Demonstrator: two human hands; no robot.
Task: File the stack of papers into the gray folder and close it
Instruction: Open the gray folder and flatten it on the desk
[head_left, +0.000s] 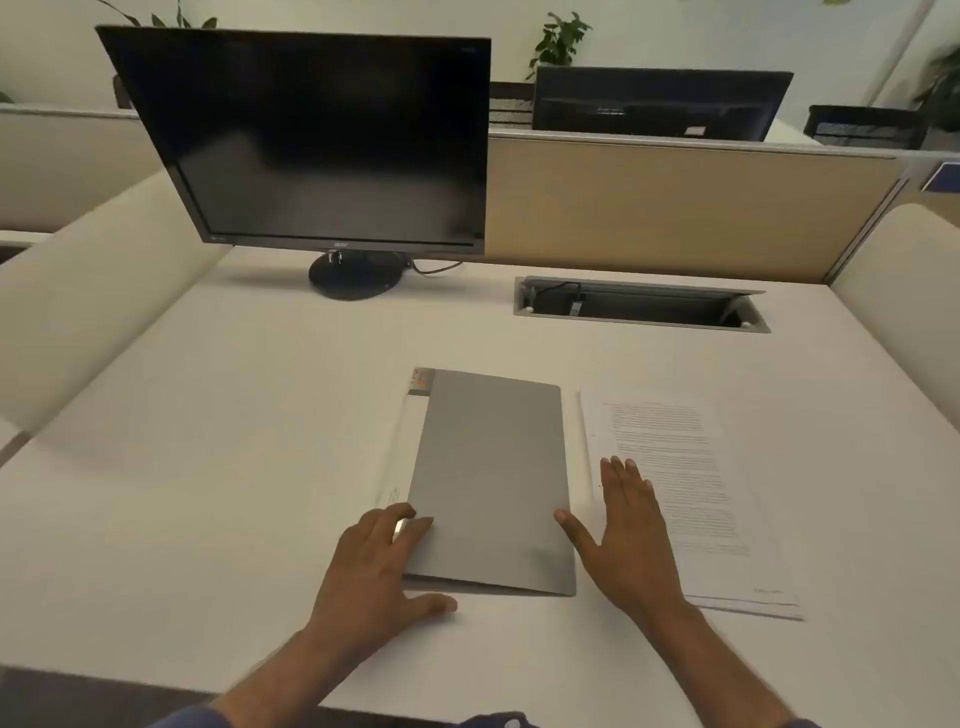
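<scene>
The left hand (371, 561) lies at the near left corner of the folder (491, 478). Its fingers (410, 525) are curled loosely and rest on the gray cover, and the thumb lies flat on the counter (208, 467) just before the folder's near edge. They clamp nothing. The right hand (623, 540) is at the right of the folder, with its fingers (621, 475) spread apart and straight. The thumb touches the folder's right edge, and the other fingers reach over the left edge of the papers (691, 493); whether the palm presses on the counter I cannot tell.

The folder lies closed and flat in the middle of the counter, with a small label at its far left corner and a white strip along its left side. The papers lie just right of the folder, as a flat stack with printed text on top, not inside it.

Behind the folder, to the left, a dark monitor (322, 140) stands on a round foot. Behind the folder, to the right, an open cable box (639, 309) sits in the counter. Farther back are a beige partition (675, 208), a second monitor (660, 104) and green plants (558, 39).
</scene>
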